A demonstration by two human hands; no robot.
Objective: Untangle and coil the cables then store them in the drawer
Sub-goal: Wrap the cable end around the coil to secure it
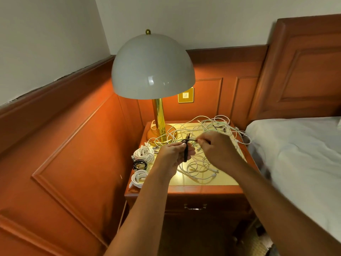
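A black cable is partly coiled in my left hand, which grips the loops above the nightstand. My right hand pinches the same cable's free end just to the right. Under both hands a tangle of white cables spreads over the nightstand top. At the top's left edge lie three finished coils: a white one, a black one and another white one. The drawer with its metal handle is shut below the top.
A brass lamp with a white dome shade stands at the back left of the nightstand. A bed with a white sheet and wooden headboard is to the right. Wood-panelled walls close in on the left and behind.
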